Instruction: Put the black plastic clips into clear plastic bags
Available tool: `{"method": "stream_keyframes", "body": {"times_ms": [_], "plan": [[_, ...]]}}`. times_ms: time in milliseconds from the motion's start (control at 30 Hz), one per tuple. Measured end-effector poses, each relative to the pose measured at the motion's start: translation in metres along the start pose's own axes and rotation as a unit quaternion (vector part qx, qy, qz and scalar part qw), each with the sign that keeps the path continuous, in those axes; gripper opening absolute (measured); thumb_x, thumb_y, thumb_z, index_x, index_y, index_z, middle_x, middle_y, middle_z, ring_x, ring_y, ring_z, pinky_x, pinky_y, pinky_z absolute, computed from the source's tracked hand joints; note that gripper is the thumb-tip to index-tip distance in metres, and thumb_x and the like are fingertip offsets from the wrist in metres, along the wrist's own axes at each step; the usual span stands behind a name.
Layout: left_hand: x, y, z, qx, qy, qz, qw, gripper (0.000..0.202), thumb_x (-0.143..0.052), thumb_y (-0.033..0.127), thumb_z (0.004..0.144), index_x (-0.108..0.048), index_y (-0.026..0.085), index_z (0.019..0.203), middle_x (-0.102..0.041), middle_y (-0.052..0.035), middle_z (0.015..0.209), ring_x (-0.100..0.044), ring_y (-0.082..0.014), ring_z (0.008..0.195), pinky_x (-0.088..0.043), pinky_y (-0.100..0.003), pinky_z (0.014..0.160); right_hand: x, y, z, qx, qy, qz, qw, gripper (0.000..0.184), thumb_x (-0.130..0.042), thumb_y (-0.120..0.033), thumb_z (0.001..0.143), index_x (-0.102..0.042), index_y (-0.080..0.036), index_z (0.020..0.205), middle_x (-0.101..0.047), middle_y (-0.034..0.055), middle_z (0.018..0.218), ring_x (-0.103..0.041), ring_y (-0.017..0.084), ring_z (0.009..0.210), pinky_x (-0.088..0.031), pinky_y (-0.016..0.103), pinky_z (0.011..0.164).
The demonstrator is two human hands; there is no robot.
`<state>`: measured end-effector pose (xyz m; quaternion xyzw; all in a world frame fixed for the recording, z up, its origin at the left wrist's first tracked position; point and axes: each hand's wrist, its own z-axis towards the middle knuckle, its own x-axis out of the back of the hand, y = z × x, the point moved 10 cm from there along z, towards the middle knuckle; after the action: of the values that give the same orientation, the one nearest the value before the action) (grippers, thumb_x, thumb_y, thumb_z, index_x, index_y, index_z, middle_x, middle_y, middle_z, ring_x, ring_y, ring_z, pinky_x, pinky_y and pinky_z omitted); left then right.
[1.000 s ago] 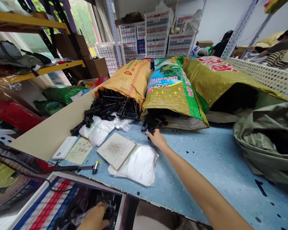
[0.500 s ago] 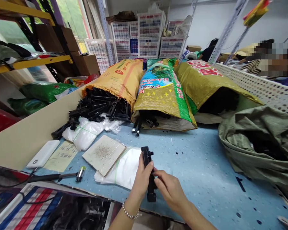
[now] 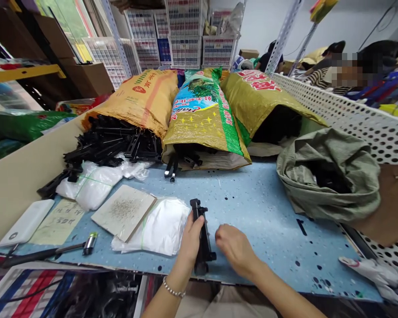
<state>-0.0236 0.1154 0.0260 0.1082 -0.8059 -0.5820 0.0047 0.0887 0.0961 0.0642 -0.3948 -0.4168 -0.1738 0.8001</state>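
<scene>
A long black plastic part (image 3: 204, 240) with small side knobs stands tilted over the near edge of the blue table. My left hand (image 3: 189, 240) is closed around its left side, with the thumb across the front. Just right of the part, apart from it, my right hand (image 3: 234, 247) is closed with its fingers curled; whatever is in them, if anything, is hidden. Left of my left hand lies a bundle of white plastic bags (image 3: 167, 225), partly under a square tile (image 3: 124, 212).
Several sacks stand at the back, among them an orange sack (image 3: 142, 99) spilling black parts (image 3: 112, 141). A grey-green cloth bag (image 3: 328, 172) sits at right. A hammer (image 3: 69, 248), a white power bank (image 3: 26, 222) and a paper note (image 3: 58, 223) lie at left. Other people are beyond the perforated basket (image 3: 351, 110).
My right hand has come away from the black part and moved to its right, fingers curling in. The left hand still holds the part. The view has turned rightward.
</scene>
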Motion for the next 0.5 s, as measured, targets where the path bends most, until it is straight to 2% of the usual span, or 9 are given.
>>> {"method": "stream_keyframes", "body": {"times_ms": [100,167,200,233,300,367,433,500], "plan": [[-0.005,-0.006,0.009,0.036,-0.030,-0.030,0.998,0.041,-0.056,0.051,0.078,-0.059,0.018,0.101,-0.060,-0.0003,0.067,-0.059,-0.0169,0.058,-0.047,-0.028,0.057,-0.001,-0.023,-0.023,0.097,-0.001,-0.064,0.993,0.038,-0.033,-0.043,0.096,-0.055,-0.019,0.078,-0.057,0.0059,0.072,-0.047,0.020,0.067,-0.035,0.033,0.063],[-0.005,-0.010,0.017,0.045,-0.032,-0.057,0.997,0.041,-0.058,0.052,0.076,-0.059,0.016,0.096,-0.061,-0.0015,0.067,-0.061,-0.0183,0.060,-0.049,-0.029,0.060,-0.003,-0.023,-0.017,0.136,-0.035,-0.080,0.987,0.039,-0.034,-0.043,0.096,-0.055,-0.020,0.073,-0.056,0.0049,0.068,-0.046,0.019,0.064,-0.033,0.032,0.061],[-0.004,-0.013,0.022,0.042,-0.023,-0.068,0.997,0.040,-0.059,0.051,0.076,-0.060,0.016,0.093,-0.063,-0.0030,0.069,-0.063,-0.0203,0.065,-0.050,-0.032,0.065,-0.006,-0.019,-0.005,0.147,-0.065,-0.076,0.984,0.040,-0.034,-0.043,0.096,-0.054,-0.020,0.071,-0.056,0.0041,0.067,-0.047,0.019,0.064,-0.034,0.032,0.062],[-0.004,-0.015,0.026,0.035,-0.012,-0.075,0.996,0.038,-0.059,0.050,0.075,-0.060,0.016,0.091,-0.066,-0.0050,0.073,-0.064,-0.0229,0.072,-0.050,-0.035,0.071,-0.007,-0.012,0.012,0.143,-0.094,-0.068,0.983,0.040,-0.032,-0.043,0.096,-0.055,-0.021,0.071,-0.057,0.0034,0.068,-0.048,0.018,0.065,-0.035,0.031,0.063],[-0.009,-0.022,0.029,0.011,0.008,-0.075,0.997,0.033,-0.060,0.044,0.075,-0.062,0.015,0.091,-0.069,-0.0096,0.088,-0.064,-0.0277,0.091,-0.046,-0.040,0.087,-0.005,0.012,0.065,0.078,-0.120,-0.058,0.988,0.039,-0.029,-0.040,0.098,-0.057,-0.022,0.077,-0.061,0.0025,0.074,-0.052,0.017,0.072,-0.038,0.030,0.070],[-0.026,-0.033,0.025,-0.012,0.009,-0.069,0.998,0.032,-0.062,0.035,0.075,-0.064,0.015,0.100,-0.067,-0.0133,0.109,-0.056,-0.0298,0.111,-0.035,-0.042,0.102,0.004,0.051,0.127,-0.072,-0.080,-0.083,0.991,0.035,-0.028,-0.036,0.098,-0.059,-0.022,0.089,-0.063,0.0038,0.088,-0.055,0.018,0.085,-0.039,0.029,0.078],[-0.052,-0.048,0.016,-0.027,-0.008,-0.084,0.996,0.041,-0.064,0.026,0.074,-0.062,0.015,0.113,-0.058,-0.0150,0.129,-0.046,-0.0293,0.126,-0.024,-0.040,0.111,0.004,0.066,0.183,-0.121,-0.043,-0.106,0.986,0.031,-0.031,-0.033,0.098,-0.055,-0.018,0.109,-0.060,0.0109,0.110,-0.052,0.023,0.102,-0.038,0.032,0.084],[-0.076,-0.064,0.008,-0.030,-0.038,-0.123,0.991,0.051,-0.066,0.019,0.070,-0.059,0.014,0.120,-0.048,-0.0151,0.139,-0.035,-0.0284,0.134,-0.016,-0.036,0.115,-0.004,0.074,0.224,-0.143,-0.023,-0.121,0.982,0.031,-0.037,-0.029,0.095,-0.049,-0.013,0.120,-0.054,0.0175,0.122,-0.048,0.027,0.111,-0.038,0.035,0.087]]}}
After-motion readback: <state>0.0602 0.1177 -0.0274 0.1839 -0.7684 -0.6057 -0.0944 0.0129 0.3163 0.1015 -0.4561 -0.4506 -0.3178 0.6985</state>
